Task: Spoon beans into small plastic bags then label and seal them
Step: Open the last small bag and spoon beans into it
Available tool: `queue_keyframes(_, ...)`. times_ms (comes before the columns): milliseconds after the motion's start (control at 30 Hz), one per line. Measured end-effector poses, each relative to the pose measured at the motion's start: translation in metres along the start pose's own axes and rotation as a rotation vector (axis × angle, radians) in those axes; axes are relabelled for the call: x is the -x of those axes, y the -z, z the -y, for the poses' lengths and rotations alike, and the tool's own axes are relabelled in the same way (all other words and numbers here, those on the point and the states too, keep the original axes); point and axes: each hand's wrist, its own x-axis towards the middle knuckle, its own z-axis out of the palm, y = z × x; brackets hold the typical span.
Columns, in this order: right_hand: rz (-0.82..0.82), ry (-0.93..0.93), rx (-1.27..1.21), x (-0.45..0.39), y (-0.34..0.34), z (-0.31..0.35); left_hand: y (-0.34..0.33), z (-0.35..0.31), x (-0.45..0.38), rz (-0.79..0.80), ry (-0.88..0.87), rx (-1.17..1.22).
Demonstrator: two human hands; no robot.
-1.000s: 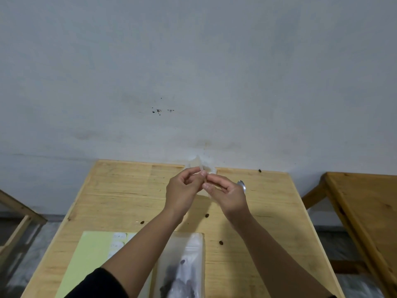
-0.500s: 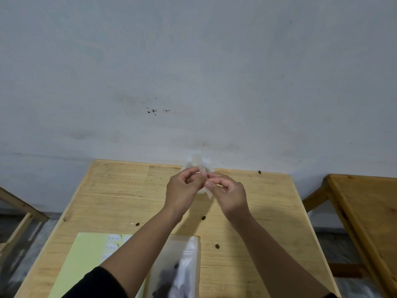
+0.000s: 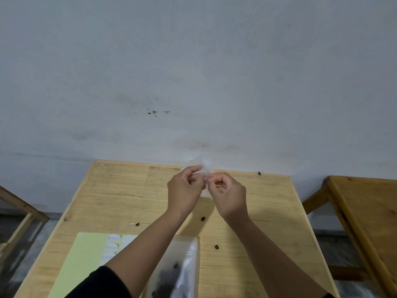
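Note:
A small clear plastic bag (image 3: 203,166) is held up above the far middle of the wooden table (image 3: 120,196). My left hand (image 3: 184,188) pinches its left side and my right hand (image 3: 228,193) pinches its right side, fingertips nearly meeting. Much of the small bag is hidden behind my fingers. A large clear bag (image 3: 180,269) with dark beans inside lies at the near edge between my forearms. A pale green label sheet (image 3: 86,254) with white stickers lies to its left. No spoon shows.
Loose dark beans lie on the table (image 3: 202,218), (image 3: 216,246), (image 3: 137,224), and one sits at the far edge (image 3: 259,173). A second wooden table (image 3: 365,207) stands to the right, a wooden frame (image 3: 19,211) to the left. A grey wall rises behind.
Both hands stay together on the small bag, working its top edge. The spoon bowl seen behind my right hand a second ago is out of sight.

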Motion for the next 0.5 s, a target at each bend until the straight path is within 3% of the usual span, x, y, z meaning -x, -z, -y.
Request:
queue_keyframes(133,-0.043,0.088,0.218,0.0014,-0.0044,0.0000,-0.0042,-0.0082,0.0020,-0.059,-0.037,-0.107)
queue_keyframes(300,-0.023,0.267,0.332,0.0020,-0.0011,-0.0060,-0.0012,-0.0095,0.0047,-0.027,0.007,-0.058)
queue_keyframes(500,0.014,0.191,0.305,0.0080,-0.0009,0.0006,0.0018,-0.0050,0.0079,-0.058,0.063,0.026)
